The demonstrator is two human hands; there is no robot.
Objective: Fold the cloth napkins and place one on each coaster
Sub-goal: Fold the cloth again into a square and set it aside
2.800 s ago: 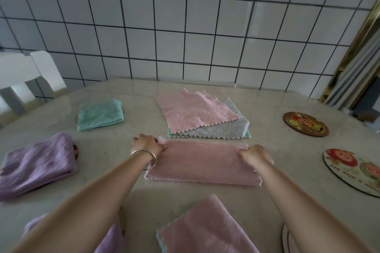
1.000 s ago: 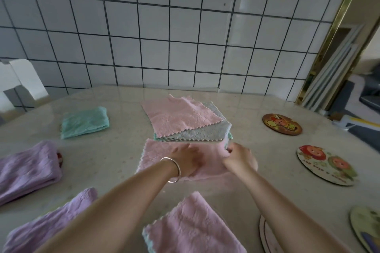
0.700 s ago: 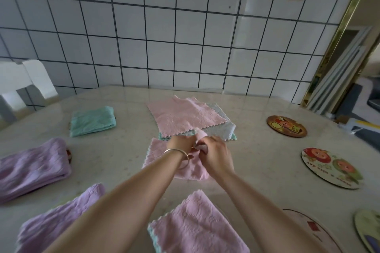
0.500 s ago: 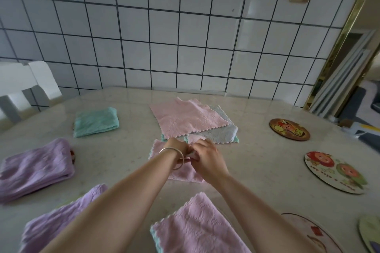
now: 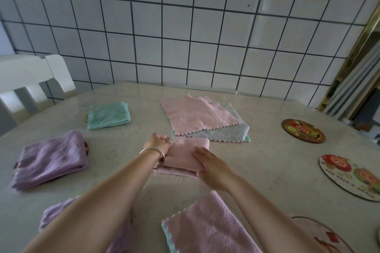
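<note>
The pink napkin (image 5: 186, 155) lies folded into a thick, soft rectangle at the middle of the desk (image 5: 267, 162), its plush top smooth and its lower layers showing as a stepped edge toward the viewer. The left hand (image 5: 159, 144), a thin metal bangle (image 5: 153, 152) on its wrist, pinches the napkin's far left corner with curled fingers. The right hand (image 5: 211, 165) lies flat on the napkin's right part, fingers straight and pressing down.

Just behind it sits a stack of unfolded cloths (image 5: 205, 123), pink over pale blue over green, fluffy with zigzag-cut edges. A folded mint napkin (image 5: 108, 115) lies far left, a folded lilac napkin (image 5: 51, 158) sits nearer, covering a coaster of which only slivers peek out. Another pink cloth (image 5: 207, 226) lies flat at the near edge. Round flat coasters with cartoon prints lie bare on the right: a small dark one (image 5: 303, 130) and a larger pale one (image 5: 349, 174). The desk is glossy, speckled stone; white square tiles (image 5: 185, 37) cover the wall.
</note>
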